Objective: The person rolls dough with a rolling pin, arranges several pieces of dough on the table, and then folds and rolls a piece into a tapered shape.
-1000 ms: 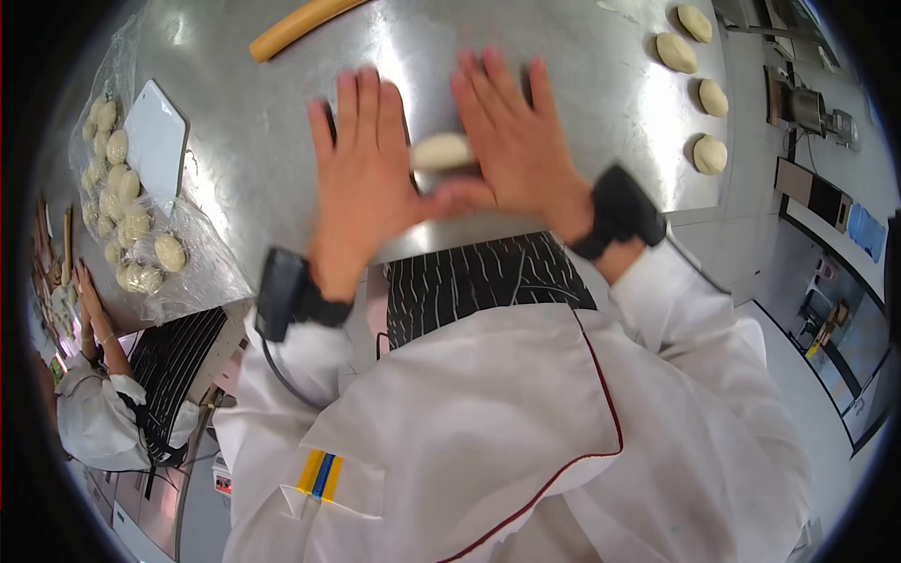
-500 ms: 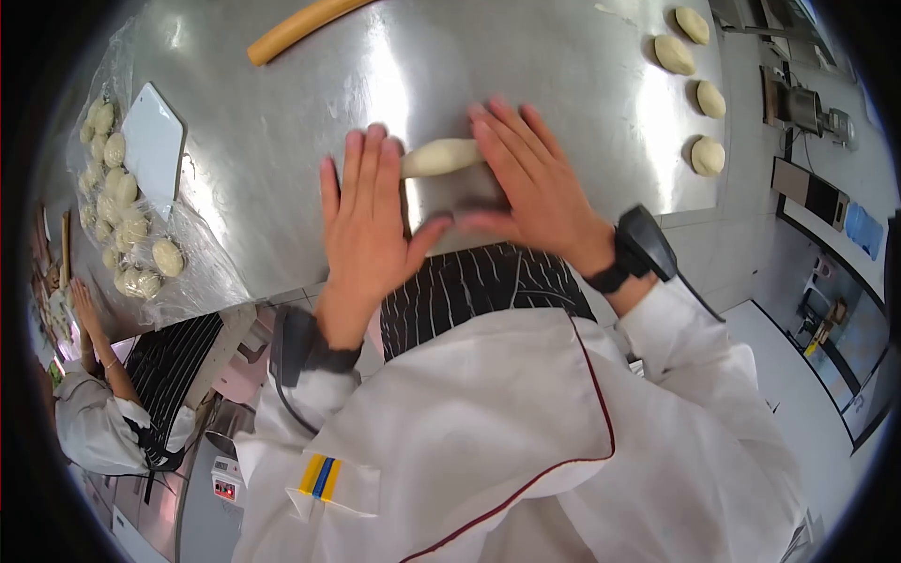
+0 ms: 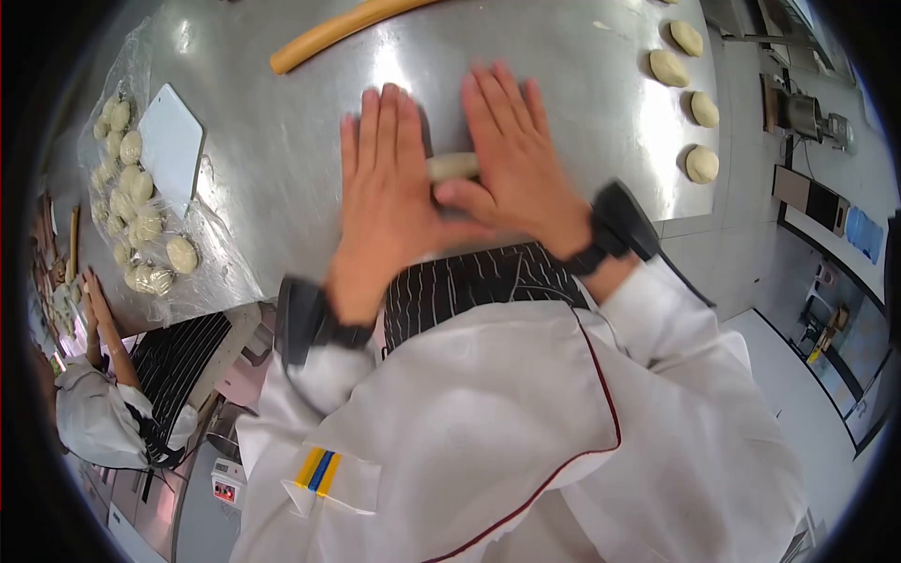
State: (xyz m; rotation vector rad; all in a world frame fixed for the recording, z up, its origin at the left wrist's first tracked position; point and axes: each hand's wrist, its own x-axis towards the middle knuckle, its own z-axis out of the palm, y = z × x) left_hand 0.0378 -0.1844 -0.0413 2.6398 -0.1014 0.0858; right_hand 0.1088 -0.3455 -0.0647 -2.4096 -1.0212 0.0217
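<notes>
A short roll of pale dough (image 3: pixel 452 167) lies on the steel table (image 3: pixel 272 141), and only its middle shows between my hands. My left hand (image 3: pixel 383 188) rests flat over its left end, fingers stretched out and pointing away from me. Over the right end lies my right hand (image 3: pixel 518 164), also flat with the fingers out. The two thumbs come close to each other, just nearer to me than the dough. Both dough ends are hidden beneath the palms. The hands are slightly blurred.
At left, several dough balls (image 3: pixel 131 183) sit under plastic wrap beside a white scraper (image 3: pixel 172 145). A wooden rolling pin (image 3: pixel 328 36) lies at the back. Several dough pieces (image 3: pixel 702 164) line the right edge. Another person (image 3: pixel 103 403) works at far left.
My hands have slid forward over the dough and closer together, so less of it shows between them. The thumbs now nearly meet. The view has shifted slightly.
</notes>
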